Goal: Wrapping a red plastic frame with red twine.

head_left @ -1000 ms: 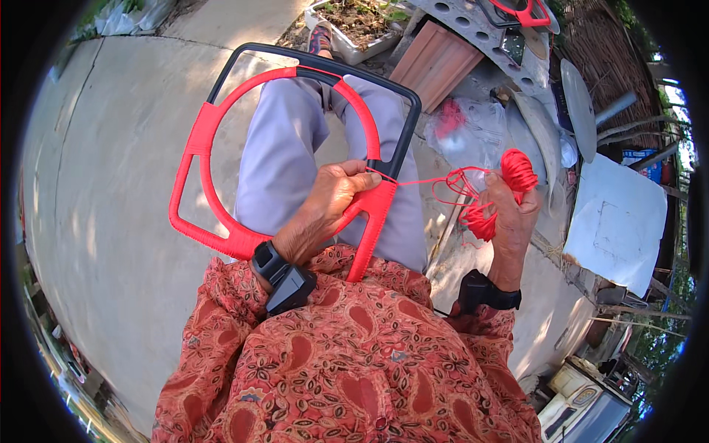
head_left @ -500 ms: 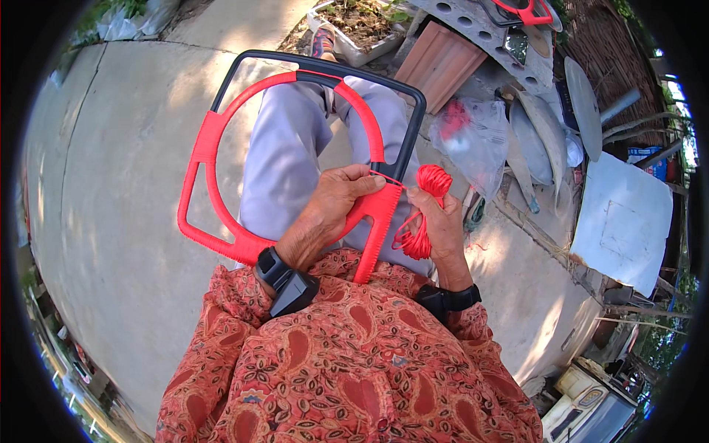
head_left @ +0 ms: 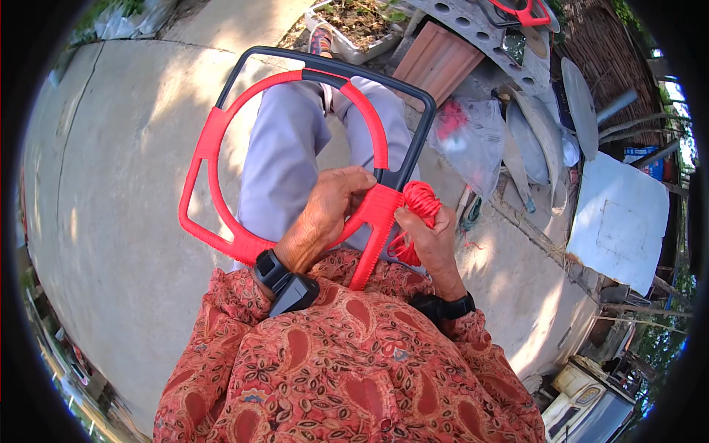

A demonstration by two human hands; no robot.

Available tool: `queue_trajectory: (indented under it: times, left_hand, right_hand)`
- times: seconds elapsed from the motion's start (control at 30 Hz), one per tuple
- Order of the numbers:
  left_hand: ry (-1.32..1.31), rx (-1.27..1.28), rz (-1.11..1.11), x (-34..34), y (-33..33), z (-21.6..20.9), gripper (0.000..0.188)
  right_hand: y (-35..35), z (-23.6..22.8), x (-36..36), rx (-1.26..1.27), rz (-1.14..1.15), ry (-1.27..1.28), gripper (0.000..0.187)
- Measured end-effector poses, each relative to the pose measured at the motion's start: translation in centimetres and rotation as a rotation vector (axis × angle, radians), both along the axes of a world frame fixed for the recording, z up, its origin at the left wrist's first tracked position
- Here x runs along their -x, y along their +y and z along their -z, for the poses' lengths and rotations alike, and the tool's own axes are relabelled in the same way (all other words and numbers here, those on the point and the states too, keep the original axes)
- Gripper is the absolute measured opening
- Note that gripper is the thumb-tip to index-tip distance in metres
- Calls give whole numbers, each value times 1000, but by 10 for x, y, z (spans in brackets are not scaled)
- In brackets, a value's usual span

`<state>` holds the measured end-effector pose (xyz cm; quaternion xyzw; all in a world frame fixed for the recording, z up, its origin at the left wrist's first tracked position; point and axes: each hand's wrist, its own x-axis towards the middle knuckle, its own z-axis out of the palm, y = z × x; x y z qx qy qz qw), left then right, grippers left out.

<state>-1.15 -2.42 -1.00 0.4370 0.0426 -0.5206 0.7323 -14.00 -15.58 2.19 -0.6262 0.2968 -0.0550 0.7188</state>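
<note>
Red cord is covering most of the frame (head_left: 295,159) you're working on: a dark rounded-square tube w/ a wrapped ring inside it, lying across your lap over the grey trousers (head_left: 284,159). Judging by looks, the frame is stiff and fairly light for its size, but awkward and wide, so it's wanting to tip; best hold is where you're already taking it, at the wrapped junction near your body, where ring meets the straight wrapped bar. Wrapped cord is giving a ribbed, non-slip surface; bare dark tube at the far side is probably slicker.

Your left hand (head_left: 325,214) is resting over that junction, fingers curled down round the wrapped part, thumb side toward the dark tube, clamping it but not in a tight fist.

Your right hand (head_left: 432,236) is closing round the bundle of red cord (head_left: 419,203), fingertips pinched up against the wrapped bar, just touching it. Bundle is soft, light, and likely to loosen or snag if you're slackening grip. Can't tell exactly which fingers are pinching the working strand, since the bundle is hiding them.

Clear plastic bag (head_left: 473,136) w/ more red stuff is lying on the concrete ground (head_left: 111,184) to your right.
</note>
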Motion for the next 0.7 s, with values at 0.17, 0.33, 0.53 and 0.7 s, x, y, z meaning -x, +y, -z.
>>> queue_trajectory:
  times: [0.17,0.33,0.53,0.7]
  left_hand:
    - [128,56,-4,0,-2,-12,16]
    - [112,126,17,1,-2,9,18]
    - [81,102,35,4,1,4,19]
    - [66,94,59,4,3,4,19]
  right_hand:
    - [3,-4,-2,115,-34,-9,9]
    - [1,1,-1,95,-27,16,10]
    - [-3,7,3,-19,-1,14,11]
    - [-4,7,4,-16,-43,73,12]
